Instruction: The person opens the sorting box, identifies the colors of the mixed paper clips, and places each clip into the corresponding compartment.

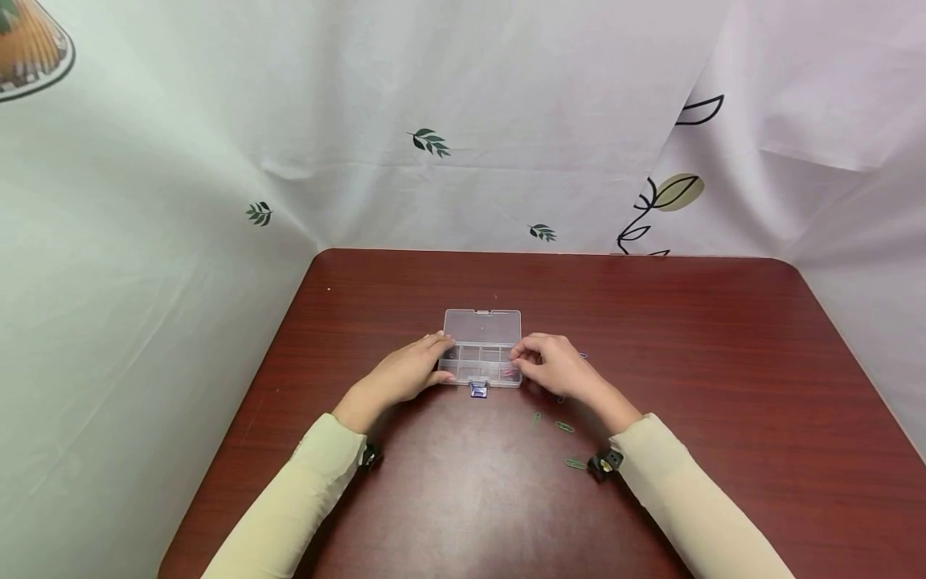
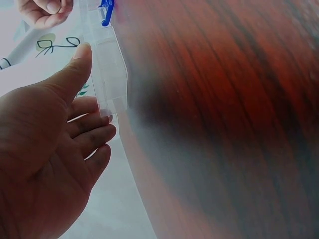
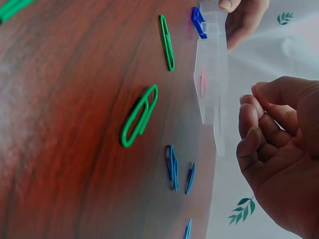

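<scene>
A clear plastic compartment box (image 1: 469, 372) stands on the table with its lid (image 1: 482, 326) raised at the back and a blue latch (image 1: 478, 390) at the front. My left hand (image 1: 405, 370) grips its left end, thumb at the front corner and fingers behind. Over the right end hovers my right hand (image 1: 555, 366), thumb and index fingertips drawn together; nothing shows between them. A pink paper clip (image 3: 203, 83) lies inside the box's right front compartment. Green paper clips (image 3: 139, 117) and blue paper clips (image 3: 172, 168) lie on the table near my right hand.
The reddish-brown wooden table (image 1: 448, 498) reaches back to a white patterned cloth (image 1: 347, 201), which also hangs at both sides. Another green paper clip (image 1: 575, 464) lies close to the wrist camera (image 1: 604, 464) on my right arm.
</scene>
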The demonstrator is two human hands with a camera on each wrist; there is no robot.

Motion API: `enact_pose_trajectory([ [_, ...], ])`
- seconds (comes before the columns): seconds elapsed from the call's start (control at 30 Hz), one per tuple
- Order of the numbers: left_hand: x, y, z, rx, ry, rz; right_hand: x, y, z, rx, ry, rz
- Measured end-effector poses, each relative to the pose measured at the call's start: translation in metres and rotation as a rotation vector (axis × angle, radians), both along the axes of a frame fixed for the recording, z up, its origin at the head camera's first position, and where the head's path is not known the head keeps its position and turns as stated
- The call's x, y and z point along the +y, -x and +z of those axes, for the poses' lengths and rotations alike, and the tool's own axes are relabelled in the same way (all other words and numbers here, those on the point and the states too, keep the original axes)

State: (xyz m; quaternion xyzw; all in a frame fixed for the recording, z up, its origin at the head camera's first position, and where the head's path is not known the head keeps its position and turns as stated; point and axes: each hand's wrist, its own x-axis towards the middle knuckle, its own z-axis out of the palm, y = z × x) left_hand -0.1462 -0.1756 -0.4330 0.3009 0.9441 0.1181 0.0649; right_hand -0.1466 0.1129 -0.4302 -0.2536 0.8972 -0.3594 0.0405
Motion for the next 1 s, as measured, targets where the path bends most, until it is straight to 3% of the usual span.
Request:
enact_pose_trajectory([
  [1.0, -0.001, -0.002, 0.002, -0.009, 0.001, 0.003, 0.083, -0.011, 0.007, 0.018, -0.045, -0.143],
])
